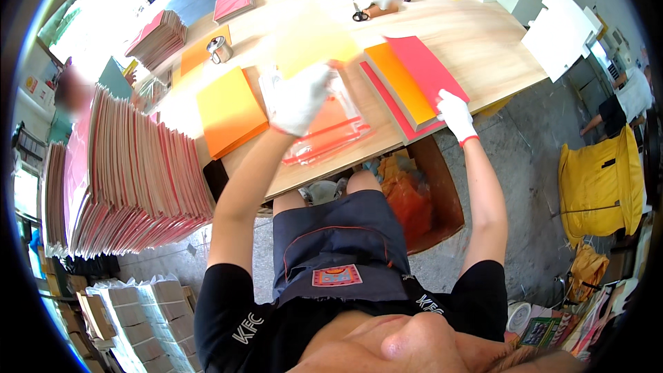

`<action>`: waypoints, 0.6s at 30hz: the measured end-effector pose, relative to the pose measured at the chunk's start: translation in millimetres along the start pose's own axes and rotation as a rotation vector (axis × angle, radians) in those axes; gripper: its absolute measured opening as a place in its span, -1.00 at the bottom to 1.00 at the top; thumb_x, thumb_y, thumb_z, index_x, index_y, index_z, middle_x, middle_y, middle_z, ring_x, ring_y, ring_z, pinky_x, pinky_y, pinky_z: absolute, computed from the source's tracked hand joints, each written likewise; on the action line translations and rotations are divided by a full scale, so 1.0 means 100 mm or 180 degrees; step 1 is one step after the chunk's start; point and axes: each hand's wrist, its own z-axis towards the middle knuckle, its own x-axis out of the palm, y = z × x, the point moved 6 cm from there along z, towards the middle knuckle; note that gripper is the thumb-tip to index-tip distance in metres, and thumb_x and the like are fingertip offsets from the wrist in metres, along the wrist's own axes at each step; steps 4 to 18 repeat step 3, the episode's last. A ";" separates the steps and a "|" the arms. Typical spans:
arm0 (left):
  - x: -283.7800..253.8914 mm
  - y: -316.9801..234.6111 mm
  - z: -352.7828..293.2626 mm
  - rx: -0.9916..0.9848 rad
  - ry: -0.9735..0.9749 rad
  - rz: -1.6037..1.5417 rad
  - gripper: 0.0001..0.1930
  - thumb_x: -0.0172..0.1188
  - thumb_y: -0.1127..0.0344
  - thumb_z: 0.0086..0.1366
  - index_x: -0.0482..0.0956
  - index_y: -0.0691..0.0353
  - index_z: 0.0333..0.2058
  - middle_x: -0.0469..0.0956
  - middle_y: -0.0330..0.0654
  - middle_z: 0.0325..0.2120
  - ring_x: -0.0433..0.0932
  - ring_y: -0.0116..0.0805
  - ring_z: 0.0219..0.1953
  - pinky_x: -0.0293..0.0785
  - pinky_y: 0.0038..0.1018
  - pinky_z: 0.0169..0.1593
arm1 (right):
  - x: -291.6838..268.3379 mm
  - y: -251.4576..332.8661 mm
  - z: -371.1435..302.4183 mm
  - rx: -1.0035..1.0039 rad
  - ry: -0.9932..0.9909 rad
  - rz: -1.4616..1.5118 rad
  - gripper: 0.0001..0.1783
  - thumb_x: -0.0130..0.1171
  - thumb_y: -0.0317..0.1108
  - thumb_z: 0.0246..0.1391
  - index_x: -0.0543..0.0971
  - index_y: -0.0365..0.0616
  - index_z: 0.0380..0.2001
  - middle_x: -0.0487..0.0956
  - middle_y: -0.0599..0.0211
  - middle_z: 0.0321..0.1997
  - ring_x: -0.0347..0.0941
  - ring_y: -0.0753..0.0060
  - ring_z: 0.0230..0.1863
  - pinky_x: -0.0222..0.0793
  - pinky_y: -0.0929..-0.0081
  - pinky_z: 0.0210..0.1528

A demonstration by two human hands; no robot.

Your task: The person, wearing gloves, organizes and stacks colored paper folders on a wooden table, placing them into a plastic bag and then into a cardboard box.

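My left hand (pixel 302 102), in a white glove, is smeared by motion above the middle of the table. Its fingertips appear closed on the near edge of a blurred yellow sheet (pixel 311 43). Beneath that hand lie clear plastic sleeves (pixel 330 131) with orange-red edges. My right hand (pixel 454 116), also gloved, pinches the near right corner of a red sheet (pixel 423 65). This sheet leans over a thick stack of orange sheets (pixel 395 83), which rests on another red sheet (pixel 387 105). Left of the sleeves is a pile of orange sheets (pixel 231 112).
Tall bundles of pink-edged folders (pixel 138 166) rise at the left. A metal mug (pixel 219 49), scissors (pixel 360 14) and a brown tape roll (pixel 381 10) stand farther back. Under the table's front edge is an open box (pixel 442 193). Another person (pixel 625 100) is at the far right.
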 end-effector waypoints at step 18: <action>0.50 -0.23 0.08 0.0407 0.0202 0.0147 -0.77 0.00 0.40 0.21 0.51 0.14 -0.16 0.57 -0.09 -0.31 0.56 -0.11 -0.28 0.49 -0.36 -0.12 | -0.30 0.11 0.02 -0.0005 -0.0136 0.0245 -0.43 0.07 -0.32 0.14 0.29 -0.08 0.23 0.56 0.15 -0.05 0.54 0.45 -0.17 0.48 0.53 -0.28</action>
